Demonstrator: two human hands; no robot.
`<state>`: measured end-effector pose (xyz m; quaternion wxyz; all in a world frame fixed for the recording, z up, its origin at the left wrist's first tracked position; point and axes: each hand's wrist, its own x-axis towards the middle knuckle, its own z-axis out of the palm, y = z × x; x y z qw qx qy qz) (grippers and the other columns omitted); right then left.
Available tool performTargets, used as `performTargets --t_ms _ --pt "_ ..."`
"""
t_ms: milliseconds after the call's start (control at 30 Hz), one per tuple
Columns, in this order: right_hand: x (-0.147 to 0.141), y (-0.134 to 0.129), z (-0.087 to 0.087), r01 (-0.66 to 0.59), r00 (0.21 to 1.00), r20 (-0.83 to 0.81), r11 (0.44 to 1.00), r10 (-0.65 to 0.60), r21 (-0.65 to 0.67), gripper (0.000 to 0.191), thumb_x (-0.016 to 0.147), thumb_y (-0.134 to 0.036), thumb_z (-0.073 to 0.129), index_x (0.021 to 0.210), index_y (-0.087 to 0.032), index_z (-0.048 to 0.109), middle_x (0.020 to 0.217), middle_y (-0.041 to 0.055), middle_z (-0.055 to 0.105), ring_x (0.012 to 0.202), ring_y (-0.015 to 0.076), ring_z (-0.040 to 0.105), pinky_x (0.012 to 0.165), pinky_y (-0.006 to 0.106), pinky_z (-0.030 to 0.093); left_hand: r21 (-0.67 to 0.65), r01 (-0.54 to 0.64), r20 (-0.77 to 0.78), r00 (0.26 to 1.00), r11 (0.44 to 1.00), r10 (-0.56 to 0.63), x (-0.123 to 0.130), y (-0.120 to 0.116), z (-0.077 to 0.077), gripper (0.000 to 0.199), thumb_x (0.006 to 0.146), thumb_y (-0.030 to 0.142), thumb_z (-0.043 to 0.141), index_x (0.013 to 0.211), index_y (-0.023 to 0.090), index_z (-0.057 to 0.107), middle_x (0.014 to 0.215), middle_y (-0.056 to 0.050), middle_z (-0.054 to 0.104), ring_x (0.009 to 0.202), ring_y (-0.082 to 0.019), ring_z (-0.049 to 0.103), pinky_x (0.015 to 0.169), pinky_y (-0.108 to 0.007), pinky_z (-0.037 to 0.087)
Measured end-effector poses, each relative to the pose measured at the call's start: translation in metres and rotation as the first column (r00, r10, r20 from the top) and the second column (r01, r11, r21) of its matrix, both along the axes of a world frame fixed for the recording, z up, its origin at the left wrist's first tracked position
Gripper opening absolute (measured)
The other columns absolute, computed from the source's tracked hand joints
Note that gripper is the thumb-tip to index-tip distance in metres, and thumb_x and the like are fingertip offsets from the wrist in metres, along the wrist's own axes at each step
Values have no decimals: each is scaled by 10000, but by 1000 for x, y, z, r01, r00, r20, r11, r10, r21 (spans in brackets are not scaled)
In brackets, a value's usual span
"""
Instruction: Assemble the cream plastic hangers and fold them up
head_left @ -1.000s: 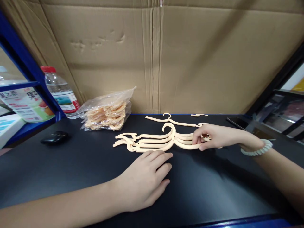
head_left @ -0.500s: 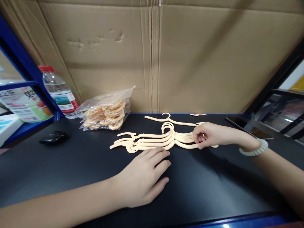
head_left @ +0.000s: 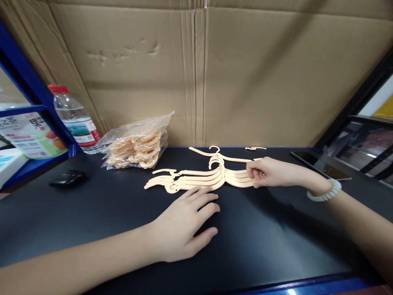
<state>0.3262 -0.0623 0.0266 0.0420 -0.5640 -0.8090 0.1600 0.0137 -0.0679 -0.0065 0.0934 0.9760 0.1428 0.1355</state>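
Several cream hangers [head_left: 201, 178] lie close together on the black table [head_left: 123, 217], their hooks pointing toward the back. My left hand [head_left: 187, 221] rests palm down with fingers spread, its fingertips touching the near edge of these hangers. At their right end, my right hand [head_left: 262, 172] has its fingers closed around the hanger arms and hides their tips. Behind the group lies another cream hanger [head_left: 233, 158], its right end partly behind my right hand. A small cream piece [head_left: 256, 148] lies at the table's back edge.
A clear plastic bag [head_left: 136, 145] of cream parts stands at the back left, beside a red-capped water bottle [head_left: 75, 121]. A black mouse [head_left: 68, 178] is at the left. A phone [head_left: 319, 165] lies at the right. Cardboard [head_left: 260, 73] rises behind the table.
The near hangers have moved back and closer together, with their arms more evenly stacked. Both hands have shifted slightly; my right hand is a little further left.
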Motion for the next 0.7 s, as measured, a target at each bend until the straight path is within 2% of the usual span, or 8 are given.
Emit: performTargets --t_ms 200,533,633,700 --pt "2 2 -1 -19 999 35 999 18 29 78 728 -207 612 685 -190 549 630 -17 602 572 125 551 526 221 369 -17 -18 -20 1000 1000 18 -1 -1 0 302 899 303 509 1176 190 552 1346 -132 534 1319 -309 422 1120 -524 293" --pt "-1 -2 6 -28 999 21 1000 28 3 71 716 -208 620 672 -190 567 627 -12 608 572 127 545 535 226 373 -10 -17 5 1000 1000 17 1 -1 2 298 892 267 519 1168 165 559 1370 -143 511 1343 -315 381 1104 -520 331" --pt "0 -3 13 16 999 -30 999 -17 -32 72 736 -231 600 685 -193 567 614 -17 601 546 121 535 518 225 380 -10 -2 3 1000 1000 2 0 -1 1 291 896 269 513 1163 163 563 1343 -133 540 1331 -304 397 1117 -514 313" --pt "4 -2 15 70 996 -60 998 -70 -7 88 754 -230 559 673 -195 555 586 -20 585 519 117 515 497 225 370 -14 15 0 1000 1000 -15 0 -1 1 283 899 261 507 1159 163 563 1323 -123 558 1319 -286 412 1131 -500 296"
